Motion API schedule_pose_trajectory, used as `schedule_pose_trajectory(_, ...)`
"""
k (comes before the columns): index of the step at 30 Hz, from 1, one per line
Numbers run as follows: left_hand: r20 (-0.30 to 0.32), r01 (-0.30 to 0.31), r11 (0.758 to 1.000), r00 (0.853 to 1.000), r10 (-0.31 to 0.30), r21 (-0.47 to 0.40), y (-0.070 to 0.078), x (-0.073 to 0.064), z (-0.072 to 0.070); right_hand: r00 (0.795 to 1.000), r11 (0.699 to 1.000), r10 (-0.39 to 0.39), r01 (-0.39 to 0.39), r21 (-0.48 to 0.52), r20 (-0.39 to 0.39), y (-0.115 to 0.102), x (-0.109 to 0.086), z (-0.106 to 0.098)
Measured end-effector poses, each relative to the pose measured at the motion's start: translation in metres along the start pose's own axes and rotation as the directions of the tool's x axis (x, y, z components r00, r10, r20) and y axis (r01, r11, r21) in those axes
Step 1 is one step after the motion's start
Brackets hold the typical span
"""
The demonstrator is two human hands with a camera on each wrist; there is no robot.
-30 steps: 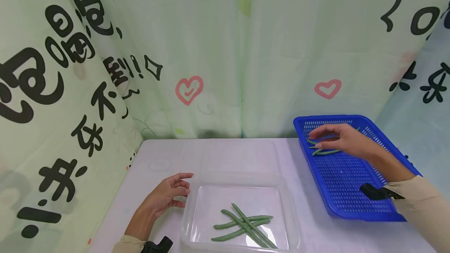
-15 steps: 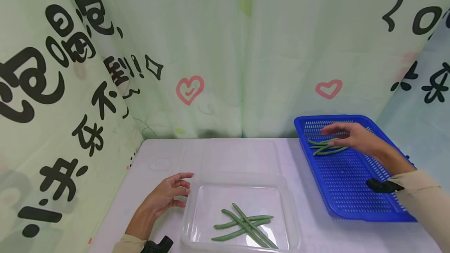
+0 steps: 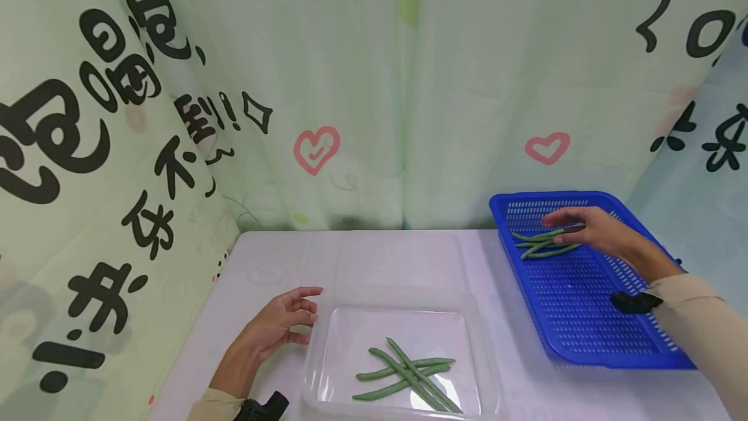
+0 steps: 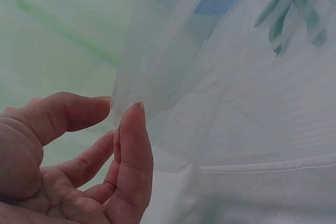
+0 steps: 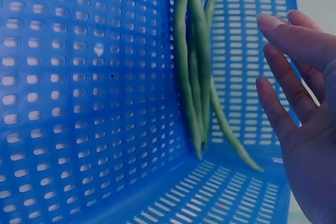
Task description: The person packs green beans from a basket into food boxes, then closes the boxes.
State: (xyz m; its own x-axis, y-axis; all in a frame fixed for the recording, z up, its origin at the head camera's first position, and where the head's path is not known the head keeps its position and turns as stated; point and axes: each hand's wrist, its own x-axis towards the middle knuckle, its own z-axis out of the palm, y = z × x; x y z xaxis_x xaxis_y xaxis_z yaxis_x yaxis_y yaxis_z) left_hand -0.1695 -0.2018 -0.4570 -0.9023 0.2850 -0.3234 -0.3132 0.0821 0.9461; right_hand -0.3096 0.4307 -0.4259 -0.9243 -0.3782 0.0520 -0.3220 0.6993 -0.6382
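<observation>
A clear plastic box (image 3: 489, 369) sits at the front of the table with several green beans (image 3: 403, 370) crossed on its bottom. My left hand (image 3: 280, 325) is at the box's left rim; in the left wrist view that rim passes between its thumb and fingertips, which pinch it. Over the far end of a blue basket (image 3: 584, 304), my right hand (image 3: 593, 234) hovers with fingers spread apart and nothing between them. Just under it lies a small bunch of green beans (image 5: 184, 56), beside the fingertips in the right wrist view and partly covered by the hand in the head view.
The basket, with slotted walls, stands on the right side of the white-covered table (image 3: 274, 258). A pale green curtain (image 3: 362, 83) with black writing and pink hearts hangs behind and to the left. Black straps sit on both wrists.
My right hand has shifted to the right above the basket, uncovering more of the beans there. The left hand stays at the box rim, and the beans in the box have not moved.
</observation>
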Motion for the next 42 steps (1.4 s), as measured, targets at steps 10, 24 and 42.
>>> schedule_pose_trajectory(10,0.008,-0.005,1.0,1.0,0.005,0.001,-0.001,0.002,0.0,0.998,0.998,0.056,-0.056,-0.006,0.035,0.018,0.003,-0.002)
schedule_pose_trajectory(24,0.01,-0.001,1.0,1.0,0.001,-0.006,-0.002,0.002,0.001,0.992,0.996,0.085,-0.082,-0.039,0.088,0.035,0.0,0.003)
schedule_pose_trajectory(42,0.012,-0.009,1.0,1.0,0.009,-0.008,-0.001,0.002,-0.001,0.985,0.994,0.102,-0.107,0.028,0.142,0.047,0.001,0.002)
